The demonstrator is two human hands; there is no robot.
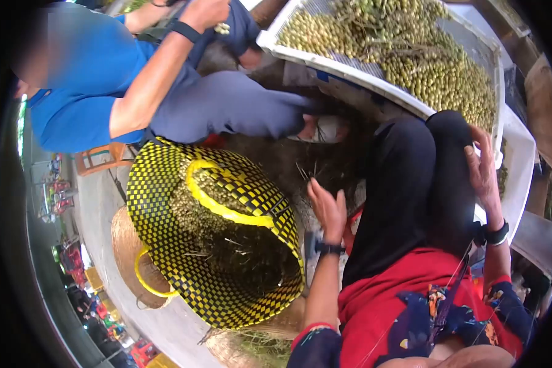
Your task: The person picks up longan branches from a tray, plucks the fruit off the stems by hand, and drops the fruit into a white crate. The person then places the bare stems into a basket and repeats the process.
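Head view: both grips empty.
Left grip [328, 208] splayed beside the woven basket [159, 184]; right grip [483, 172] flat, apparently on my knee [444, 147].

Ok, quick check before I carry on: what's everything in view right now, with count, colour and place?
woven basket: one, yellow and black, centre left, holds small greenish fruit
tray: one, white, top right
fruit on stems: heap, green-yellow, in the tray
straw piece: one, tan, under the basket
co-worker: one, blue top, top left
left hand: open, black wristband, beside the basket's rim
right hand: open, black watch, on the black-trousered knee
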